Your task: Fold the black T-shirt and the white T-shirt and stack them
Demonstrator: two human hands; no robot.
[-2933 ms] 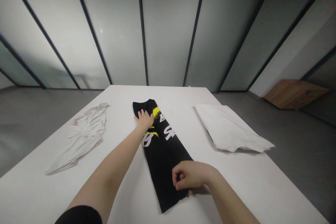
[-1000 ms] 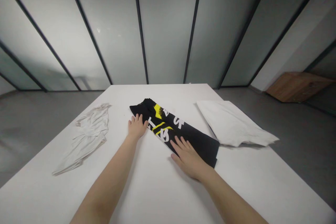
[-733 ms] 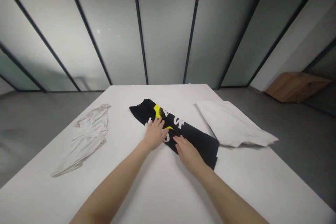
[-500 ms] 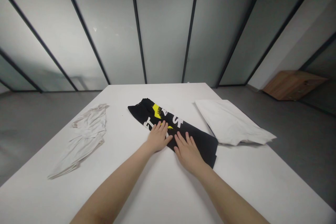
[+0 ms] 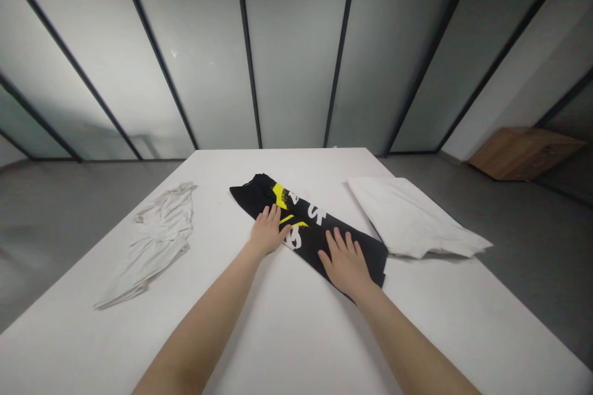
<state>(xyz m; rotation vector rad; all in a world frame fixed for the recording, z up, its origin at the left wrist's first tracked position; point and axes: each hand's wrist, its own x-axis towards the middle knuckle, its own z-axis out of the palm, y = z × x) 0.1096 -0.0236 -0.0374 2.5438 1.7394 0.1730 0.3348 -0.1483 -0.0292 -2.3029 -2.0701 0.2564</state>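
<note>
a folded black garment (image 5: 308, 228) with yellow and white print is laid diagonally on a white table (image 5: 287, 345) — the left hand (image 5: 267, 232) and right hand (image 5: 345, 264) are pressed flat upon it, fingers spread and released, nothing grasped. a crumpled white garment (image 5: 160, 241) is placed to the left; a folded white cloth (image 5: 407, 216) is positioned just beside the right end.

A long black folded cotton garment (image 5: 311, 236) with white brush lettering and yellow streaks lies flat as a narrow strip, running diagonally from far left to near right.
</note>
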